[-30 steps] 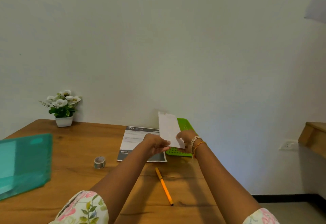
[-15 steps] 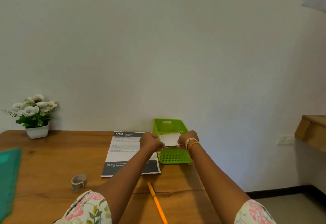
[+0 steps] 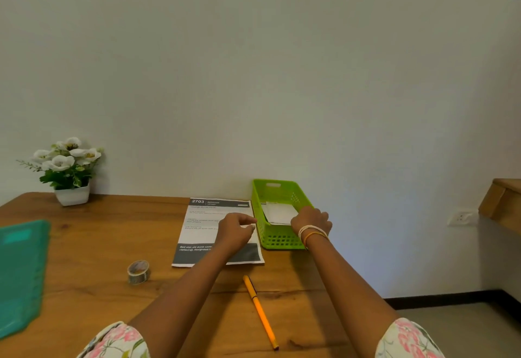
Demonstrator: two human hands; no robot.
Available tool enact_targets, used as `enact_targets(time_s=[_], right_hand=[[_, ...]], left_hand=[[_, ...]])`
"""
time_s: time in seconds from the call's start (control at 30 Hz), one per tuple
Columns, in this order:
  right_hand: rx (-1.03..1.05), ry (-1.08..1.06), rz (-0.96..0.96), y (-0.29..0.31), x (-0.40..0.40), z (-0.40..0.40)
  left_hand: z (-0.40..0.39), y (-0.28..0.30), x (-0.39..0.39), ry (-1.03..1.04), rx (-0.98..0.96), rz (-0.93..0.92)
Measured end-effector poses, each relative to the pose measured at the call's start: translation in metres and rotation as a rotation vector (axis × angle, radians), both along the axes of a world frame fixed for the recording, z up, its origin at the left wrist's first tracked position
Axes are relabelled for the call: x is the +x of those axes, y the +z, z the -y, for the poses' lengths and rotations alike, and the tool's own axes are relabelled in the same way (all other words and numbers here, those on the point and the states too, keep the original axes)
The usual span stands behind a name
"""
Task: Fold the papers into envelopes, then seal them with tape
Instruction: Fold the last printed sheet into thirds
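Note:
A folded white paper envelope [image 3: 279,213] lies tilted inside the green plastic basket [image 3: 282,240] at the back of the wooden table. My right hand [image 3: 311,220], with bangles at the wrist, reaches into the basket and holds the envelope's right end with curled fingers. Just left of the basket, my left hand [image 3: 236,229] hovers over a printed sheet [image 3: 203,226] with loosely curled fingers and holds nothing. A small roll of tape [image 3: 138,271] stands on the table left of that sheet.
An orange pen [image 3: 260,312] lies near the front edge. A teal folder [image 3: 21,270] covers the table's left side. A white pot of flowers [image 3: 70,170] stands at the back left by the wall. The table ends just right of the basket.
The envelope went from upright in both hands down into the green basket. My left hand let go of it and drew back over the printed sheet.

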State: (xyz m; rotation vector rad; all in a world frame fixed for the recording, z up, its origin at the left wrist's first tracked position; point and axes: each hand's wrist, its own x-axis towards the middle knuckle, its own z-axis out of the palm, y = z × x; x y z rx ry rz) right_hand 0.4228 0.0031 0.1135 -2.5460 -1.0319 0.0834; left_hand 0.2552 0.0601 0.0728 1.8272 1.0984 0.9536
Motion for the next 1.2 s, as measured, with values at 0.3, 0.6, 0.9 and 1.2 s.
enact_targets(time_s=[0.3,0.6,0.9,1.2], right_hand=[[0.383,0.404,0.203,-0.046,-0.117,0.031],[0.139,0.636,0.098,-0.088,-0.191,0.012],[0.169,0.648,0.178,-0.109,-0.203,-0.001],[0.288,0.639,0.249,-0.117,-0.205,-0.006]], left_hand=[[0.037,-0.019,-0.094,0.121,0.264,-0.182],[0.043,-0.048,-0.198,0.375,0.325,-0.292],[0.025,-0.069,-0.224,0.405,0.127,-0.263],[-0.027,-0.068,-0.223,0.448,0.158,-0.31]])
